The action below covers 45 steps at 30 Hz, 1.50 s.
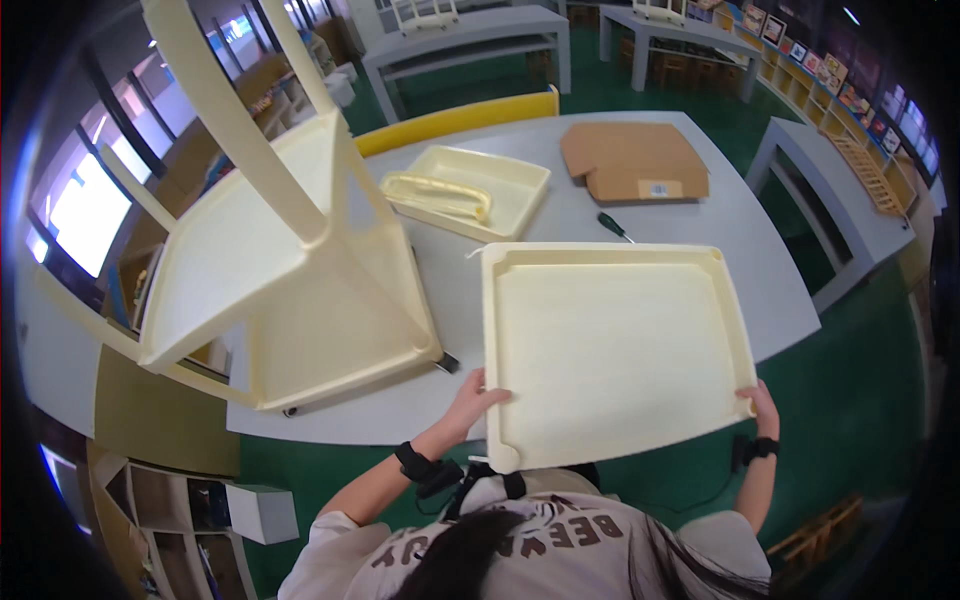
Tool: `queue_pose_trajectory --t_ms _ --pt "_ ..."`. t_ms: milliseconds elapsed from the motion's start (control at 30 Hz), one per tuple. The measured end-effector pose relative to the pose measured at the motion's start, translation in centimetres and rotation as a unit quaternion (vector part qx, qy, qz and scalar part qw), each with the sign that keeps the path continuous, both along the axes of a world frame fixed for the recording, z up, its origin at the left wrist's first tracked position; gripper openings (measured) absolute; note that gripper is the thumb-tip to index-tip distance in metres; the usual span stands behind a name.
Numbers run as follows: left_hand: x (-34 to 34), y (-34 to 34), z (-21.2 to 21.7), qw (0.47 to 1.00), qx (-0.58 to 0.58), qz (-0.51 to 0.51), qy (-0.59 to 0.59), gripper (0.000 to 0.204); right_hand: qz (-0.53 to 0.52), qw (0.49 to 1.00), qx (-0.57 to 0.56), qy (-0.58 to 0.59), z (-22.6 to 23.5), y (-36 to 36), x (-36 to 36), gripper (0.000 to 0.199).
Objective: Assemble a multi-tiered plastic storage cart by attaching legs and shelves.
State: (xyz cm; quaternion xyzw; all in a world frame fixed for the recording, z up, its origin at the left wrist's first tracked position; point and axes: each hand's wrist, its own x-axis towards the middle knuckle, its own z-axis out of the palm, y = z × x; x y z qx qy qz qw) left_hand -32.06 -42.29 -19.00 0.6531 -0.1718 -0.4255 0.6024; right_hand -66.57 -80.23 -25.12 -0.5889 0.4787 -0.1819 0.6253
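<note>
A large cream plastic tray [615,350] with raised sides and rounded corner sockets is held in front of me, over the near edge of the table. My left hand [474,402] grips its left side, thumb over the rim. On the opposite side my right hand [762,408] clasps the rim near the lower right corner. To the left stands a partly assembled cream cart [330,350] with shelves, posts and small dark casters. Behind the tray lies a smaller cream bin [515,190] with a curved cream handle [440,195] resting in it.
A dark-handled screwdriver [612,224] and a flat brown cardboard piece [640,160] lie on the grey table [780,290]. A yellow panel [460,118] runs along the far edge. Other grey tables [470,40] and shelves [160,500] stand around on the green floor.
</note>
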Motion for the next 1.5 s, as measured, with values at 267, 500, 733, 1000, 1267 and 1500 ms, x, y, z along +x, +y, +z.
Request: queue_pose_trajectory --t_ms 267,500,733,1000,1267,1500 --pt "1.5 -0.5 14.3 0.975 -0.094 -0.201 0.015 0.085 -0.064 0.98 -0.002 -0.19 1.2 0.6 0.3 0.033" --pt "1.6 2.3 26.2 0.931 -0.184 -0.299 -0.097 0.107 -0.042 0.955 0.036 -0.292 11.0 3.8 6.9 0.039" --pt "3.8 4.1 34.6 0.893 -0.222 -0.258 -0.295 0.101 0.081 0.941 0.044 -0.326 13.5 -3.3 11.0 0.041" --pt "6.8 12.4 40.3 0.823 -0.212 -0.046 -0.525 0.074 0.189 0.903 -0.012 -0.385 26.6 0.9 18.4 0.043" --pt "6.9 19.6 45.6 0.746 -0.252 0.08 -0.611 0.066 0.226 0.892 -0.038 -0.391 32.8 3.6 22.2 0.039" --pt "7.6 23.8 51.1 0.701 -0.292 0.13 -0.637 0.06 0.251 0.862 0.023 -0.44 37.8 7.3 24.9 0.041"
